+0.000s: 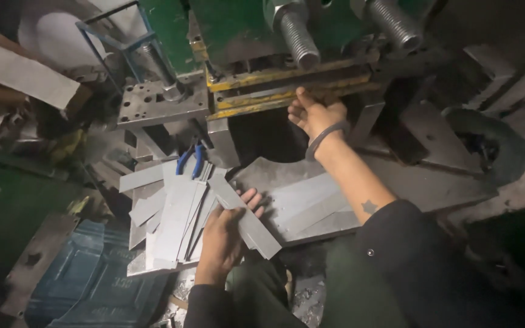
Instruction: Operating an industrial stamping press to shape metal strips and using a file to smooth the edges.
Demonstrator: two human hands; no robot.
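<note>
Far ahead of you two threaded steel rods point(299, 39) rise beside a green machine frame point(168, 30). Blue-handled pliers point(191, 159) lie at the far end of the scattered sheets. A blue plastic crate point(89, 273) sits near left, and a dark round wheel point(487, 140) stands far right.

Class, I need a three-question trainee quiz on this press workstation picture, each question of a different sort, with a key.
1. True or false: the left hand rests on a grey metal strip.
2. Where does the right hand reach? A) into the press opening B) to the blue-handled pliers C) to the floor
3. Fill in: a dark band circles the right ____.

Key: 1 true; 2 A; 3 wrist.
</note>
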